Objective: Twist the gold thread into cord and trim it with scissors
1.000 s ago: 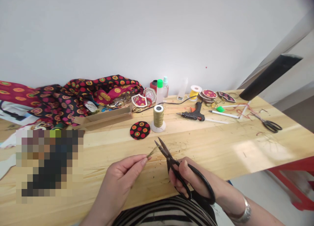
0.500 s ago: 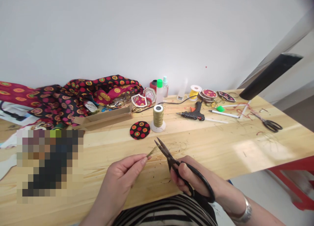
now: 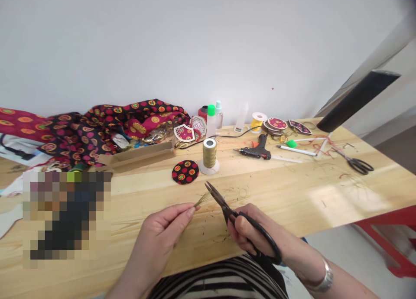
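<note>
My left hand (image 3: 162,232) pinches a small tuft of gold thread (image 3: 202,199) between thumb and fingers, low over the wooden table (image 3: 292,195). My right hand (image 3: 256,236) grips black scissors (image 3: 227,208) by the handles. The blades are closed together and their tips sit at the end of the tuft. Just beyond stand a spool of gold thread (image 3: 209,154) and a round patterned fabric disc (image 3: 185,172).
A black glue gun (image 3: 256,151) with its cord, small bottles (image 3: 214,115), a yellow spool (image 3: 259,120), fabric patches (image 3: 276,125), white pens and a second pair of scissors (image 3: 355,164) lie at the back right. Patterned cloth (image 3: 97,125) and a cardboard box (image 3: 136,157) fill the back left. Thread scraps litter the table.
The scissor blades, apart a second ago, have closed on the thread tuft's end. My right hand squeezed the handles and shifted slightly; my left hand stayed still.
</note>
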A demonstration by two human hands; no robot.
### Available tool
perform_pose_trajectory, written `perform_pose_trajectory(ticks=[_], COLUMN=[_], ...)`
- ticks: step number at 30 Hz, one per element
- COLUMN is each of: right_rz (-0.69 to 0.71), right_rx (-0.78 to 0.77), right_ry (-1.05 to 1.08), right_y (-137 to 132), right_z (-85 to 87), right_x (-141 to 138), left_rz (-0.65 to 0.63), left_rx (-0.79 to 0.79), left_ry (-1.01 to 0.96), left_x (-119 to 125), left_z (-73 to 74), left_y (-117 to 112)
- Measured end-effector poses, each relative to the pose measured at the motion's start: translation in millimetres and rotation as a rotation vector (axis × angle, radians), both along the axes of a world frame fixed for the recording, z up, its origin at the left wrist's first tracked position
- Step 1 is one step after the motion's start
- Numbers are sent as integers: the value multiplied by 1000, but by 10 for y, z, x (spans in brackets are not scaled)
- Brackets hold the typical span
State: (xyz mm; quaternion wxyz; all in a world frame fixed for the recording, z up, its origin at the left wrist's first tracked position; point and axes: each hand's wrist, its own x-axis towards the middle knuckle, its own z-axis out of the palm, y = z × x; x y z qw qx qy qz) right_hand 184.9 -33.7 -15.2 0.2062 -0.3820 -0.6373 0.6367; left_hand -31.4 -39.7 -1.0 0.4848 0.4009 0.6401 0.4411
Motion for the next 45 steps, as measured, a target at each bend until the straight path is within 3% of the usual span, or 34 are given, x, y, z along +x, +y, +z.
perform_pose_trajectory(ticks=[16,21,24,29,36,42,45], right_rz=[-33,64,205,222,118,-180,-200], right_rx=[-61,8,7,284,476,493,493], right_ry=[68,-14,-154,-437,-812,-1245,-1322], right_y=[-14,-8,5,-7,-58,215,351], right_z=[-85,20,126,267,275,147,114], right_x=[13,77,87,78,416,845,994], left_rz=[-13,114,229,233,227,162,108], left_rx=[-58,-42,-17,-41,-76,-71,-69], left_ry=[-65,-214,-343,-410,-430,-441,-462], left_x=[-68,-113,-108,-72,-67,-47,-20], left_z=[-102,-134,-110,-82,-108,-170,-192], left_y=[-17,27,76,89,70,56,44])
